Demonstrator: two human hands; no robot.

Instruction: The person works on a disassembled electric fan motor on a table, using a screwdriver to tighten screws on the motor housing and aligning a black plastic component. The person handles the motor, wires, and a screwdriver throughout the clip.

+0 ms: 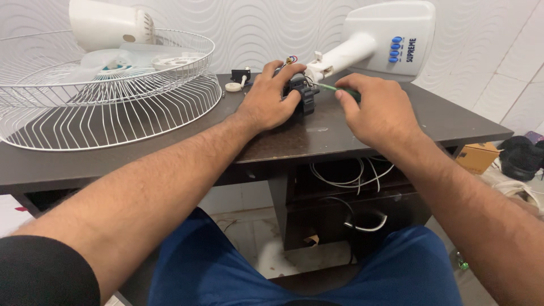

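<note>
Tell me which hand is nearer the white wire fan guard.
Left. The left hand grips a small black part just right of the fan guard; the right hand, holding a green-handled tool, is farther right.

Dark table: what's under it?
Under the dark table, a shelf holds loops of white cable; another white cable curls lower down. The person's blue-clad legs cover the floor below, and the shelf's back is too dark to read.

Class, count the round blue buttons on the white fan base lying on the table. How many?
4: round blue buttons in a vertical row on the white plastic fan base, at the table's far right; none appear hidden.
</note>
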